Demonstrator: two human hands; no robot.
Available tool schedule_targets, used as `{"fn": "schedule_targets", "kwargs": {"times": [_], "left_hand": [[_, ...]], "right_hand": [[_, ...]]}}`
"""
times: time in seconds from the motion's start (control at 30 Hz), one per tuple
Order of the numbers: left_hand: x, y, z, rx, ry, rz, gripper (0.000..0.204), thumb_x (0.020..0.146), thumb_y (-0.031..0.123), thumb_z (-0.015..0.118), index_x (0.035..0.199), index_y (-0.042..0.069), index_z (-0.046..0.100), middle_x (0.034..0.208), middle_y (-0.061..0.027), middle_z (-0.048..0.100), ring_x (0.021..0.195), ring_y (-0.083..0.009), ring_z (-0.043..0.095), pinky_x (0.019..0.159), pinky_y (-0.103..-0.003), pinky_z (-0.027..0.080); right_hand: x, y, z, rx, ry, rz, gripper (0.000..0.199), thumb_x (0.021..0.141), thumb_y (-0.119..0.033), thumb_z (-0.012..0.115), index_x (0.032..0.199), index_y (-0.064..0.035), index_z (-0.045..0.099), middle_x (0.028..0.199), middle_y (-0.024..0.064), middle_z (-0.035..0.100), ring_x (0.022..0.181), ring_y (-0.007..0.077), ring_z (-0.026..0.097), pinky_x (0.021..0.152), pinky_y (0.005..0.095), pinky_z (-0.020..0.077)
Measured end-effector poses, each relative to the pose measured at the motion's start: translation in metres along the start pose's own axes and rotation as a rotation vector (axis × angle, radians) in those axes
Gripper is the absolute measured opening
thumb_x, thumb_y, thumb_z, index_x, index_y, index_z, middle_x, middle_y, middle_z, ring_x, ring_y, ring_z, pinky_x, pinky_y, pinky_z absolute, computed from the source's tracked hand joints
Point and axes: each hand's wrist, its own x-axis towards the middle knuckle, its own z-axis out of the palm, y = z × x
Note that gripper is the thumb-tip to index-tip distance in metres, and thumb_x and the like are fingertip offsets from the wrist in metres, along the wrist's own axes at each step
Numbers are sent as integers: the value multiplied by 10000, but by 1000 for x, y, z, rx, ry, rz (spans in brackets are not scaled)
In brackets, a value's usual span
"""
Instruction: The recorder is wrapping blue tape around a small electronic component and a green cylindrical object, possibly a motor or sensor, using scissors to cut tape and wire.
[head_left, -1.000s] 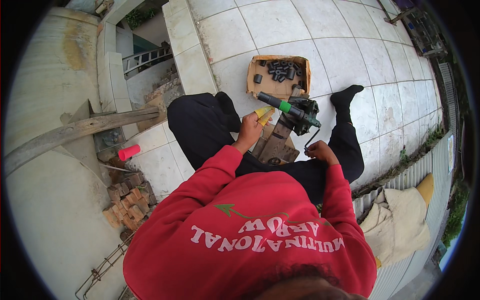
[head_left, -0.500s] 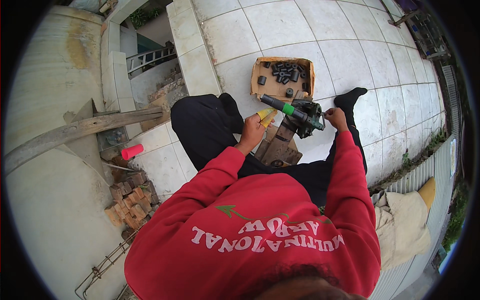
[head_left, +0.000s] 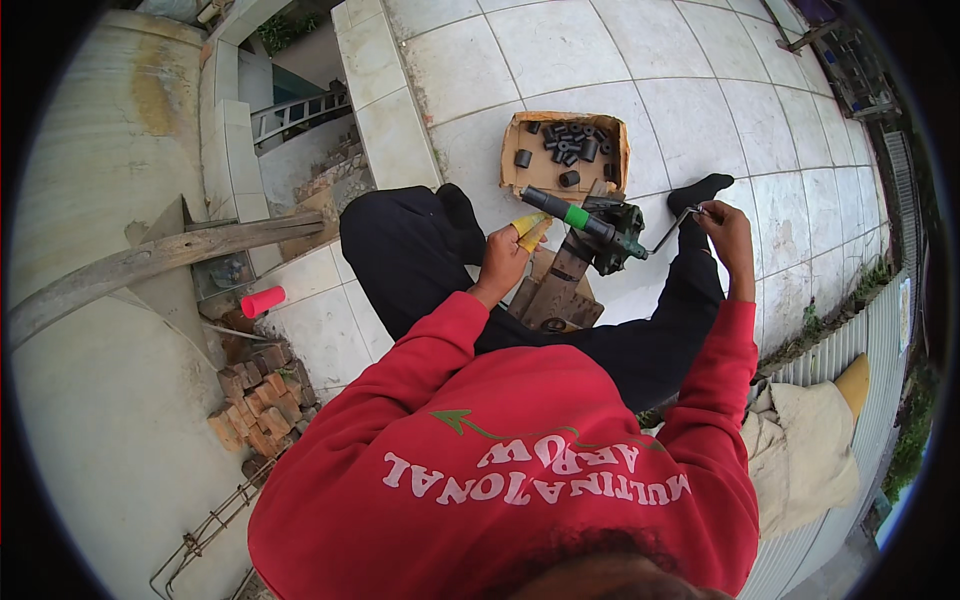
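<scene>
- Crank [head_left: 668,236], in the head view, juts right from the dark machine [head_left: 610,258]; the right hand [head_left: 726,222] has its fingers clamped on the outer end.
- Left hand [head_left: 505,262], something yellow [head_left: 530,226] about its fingers, is just beside the green-banded black tube [head_left: 576,216]; whether it grips the tube, I cannot tell.
- The machine stands between the legs at the far end of a wooden base [head_left: 560,300]; beyond lies a cardboard box [head_left: 512,178] of black cylinders [head_left: 569,179].
- Swung wide, the crank could knock the right leg [head_left: 700,282], which is near it.
- Should the tube turn, the yellow material could snag.
- Uneven pressure could rock the base and jolt the box.
</scene>
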Motion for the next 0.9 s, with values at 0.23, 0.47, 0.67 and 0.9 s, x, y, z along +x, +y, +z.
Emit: {"fn": "schedule_targets", "kwargs": {"times": [0.23, 0.47, 0.67, 0.9], "left_hand": [[-6, -13, 0, 7, -24, -21, 230, 990, 61, 622, 1178, -15, 731, 904, -101, 773, 763, -164, 736, 698, -310, 571], [-10, -3, -1, 95, -50, -16, 205, 1008, 43, 578, 1138, -47, 707, 884, -73, 747, 761, -138, 700, 702, -295, 546], [-10, 3, 2, 66, -35, -20, 182, 1019, 61, 582, 1105, -27, 717, 836, -66, 724, 712, -135, 680, 661, -298, 532], [-12, -7, 0, 78, -38, 7, 160, 1018, 64, 585, 1034, -35, 710, 819, -74, 717, 703, -144, 676, 651, -302, 527]], "right_hand": [[-76, -36, -34, 100, -273, 48, 221, 934, -40, 717, 1131, 61, 721, 849, -4, 697, 759, 53, 590, 704, 241, 500], [-130, -38, -9, 280, -751, 146, 130, 898, -8, 687, 980, 47, 771, 777, 30, 728, 677, 87, 651, 637, 247, 529], [-148, 18, 69, 352, -849, 230, 146, 889, -17, 709, 1001, 50, 773, 814, 49, 756, 712, 96, 674, 690, 250, 554], [-120, 100, 166, 77, -636, 180, 182, 795, -141, 811, 945, -37, 816, 785, 101, 766, 669, 154, 690, 667, 342, 554]]}}
